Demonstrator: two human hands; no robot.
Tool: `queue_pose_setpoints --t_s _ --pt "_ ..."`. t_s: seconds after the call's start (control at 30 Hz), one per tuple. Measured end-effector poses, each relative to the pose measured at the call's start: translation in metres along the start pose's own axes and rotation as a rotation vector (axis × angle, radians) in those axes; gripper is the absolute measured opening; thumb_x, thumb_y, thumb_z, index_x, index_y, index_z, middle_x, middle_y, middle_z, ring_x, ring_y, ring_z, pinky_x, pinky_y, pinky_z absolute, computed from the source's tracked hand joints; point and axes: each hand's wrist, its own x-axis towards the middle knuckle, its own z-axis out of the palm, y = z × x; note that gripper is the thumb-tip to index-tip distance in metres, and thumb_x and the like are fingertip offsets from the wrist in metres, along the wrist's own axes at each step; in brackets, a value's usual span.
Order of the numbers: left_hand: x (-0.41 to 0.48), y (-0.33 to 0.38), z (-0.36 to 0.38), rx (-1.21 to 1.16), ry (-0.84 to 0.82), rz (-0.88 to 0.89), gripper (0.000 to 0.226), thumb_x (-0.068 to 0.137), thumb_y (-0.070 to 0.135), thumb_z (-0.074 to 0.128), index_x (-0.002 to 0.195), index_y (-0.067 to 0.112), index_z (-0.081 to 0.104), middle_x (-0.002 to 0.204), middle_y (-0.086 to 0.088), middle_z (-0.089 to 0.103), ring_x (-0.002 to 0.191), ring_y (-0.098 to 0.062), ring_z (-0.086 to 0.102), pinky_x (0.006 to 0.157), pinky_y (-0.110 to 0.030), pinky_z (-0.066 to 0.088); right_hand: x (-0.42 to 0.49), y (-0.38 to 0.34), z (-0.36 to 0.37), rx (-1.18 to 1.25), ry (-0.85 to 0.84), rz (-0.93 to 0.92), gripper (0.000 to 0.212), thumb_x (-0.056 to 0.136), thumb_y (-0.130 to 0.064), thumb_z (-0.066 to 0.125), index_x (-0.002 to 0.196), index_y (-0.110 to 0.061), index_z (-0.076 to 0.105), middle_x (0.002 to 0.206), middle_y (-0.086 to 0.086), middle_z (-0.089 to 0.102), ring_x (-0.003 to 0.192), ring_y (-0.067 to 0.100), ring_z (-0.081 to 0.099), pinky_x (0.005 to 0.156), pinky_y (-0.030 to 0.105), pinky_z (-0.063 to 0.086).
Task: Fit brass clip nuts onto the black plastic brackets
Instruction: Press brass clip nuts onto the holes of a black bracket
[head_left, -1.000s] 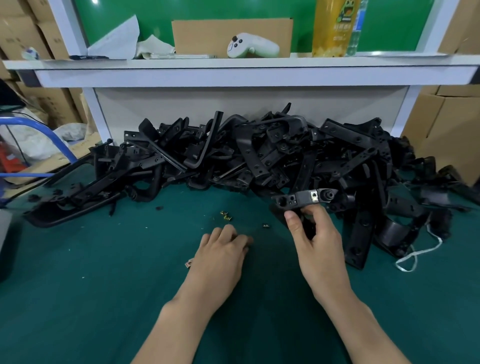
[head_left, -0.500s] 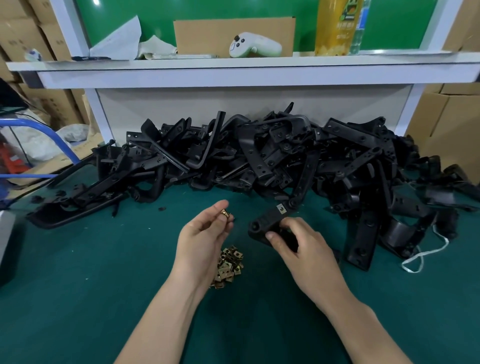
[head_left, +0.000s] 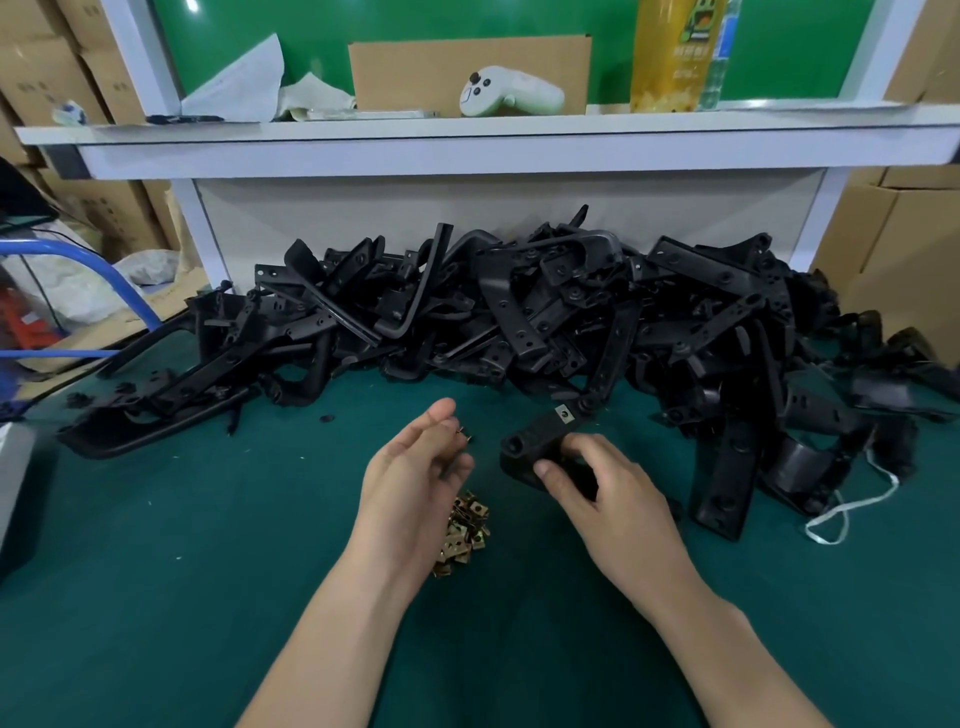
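Observation:
My right hand (head_left: 608, 493) grips a black plastic bracket (head_left: 535, 439) low over the green mat, its far end tilted up to the right. One brass clip nut (head_left: 562, 414) sits on that raised end. My left hand (head_left: 410, 473) is just left of the bracket and pinches a small loose clip nut (head_left: 464, 434) at its fingertips, a short gap away from the bracket. Beneath the left hand lies a heap of brass clip nuts (head_left: 465, 527). A big pile of black brackets (head_left: 519, 312) fills the back of the table.
A white shelf (head_left: 467, 140) overhangs the pile, carrying a white controller (head_left: 511, 96), cardboard and a yellow bottle (head_left: 675, 52). Cardboard boxes (head_left: 893, 249) stand at the right, a blue tube frame (head_left: 104, 275) at the left. A white cord (head_left: 841, 512) lies by the pile's right end.
My left hand lifted off the nut heap with one nut pinched. My right hand brought the bracket down and towards me, turning it so its nut end points up and to the right.

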Motion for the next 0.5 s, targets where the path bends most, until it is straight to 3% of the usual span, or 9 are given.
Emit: queue_pose_setpoints --t_s 0.5 --pt "-0.0015 0.0052 0.0003 -0.137 -0.088 -0.013 0.030 0.098 -0.010 0.047 0.119 0.000 0.065 0.114 -0.016 0.074 0.087 -0.017 0.073 0.076 -0.023 0.059 -0.0010 0.0012 -0.0008 0.025 0.013 -0.005 0.050 0.092 -0.069 0.041 0.123 -0.033 0.058 0.118 -0.023 0.058 0.106 0.013 0.057 0.088 0.037 0.050"
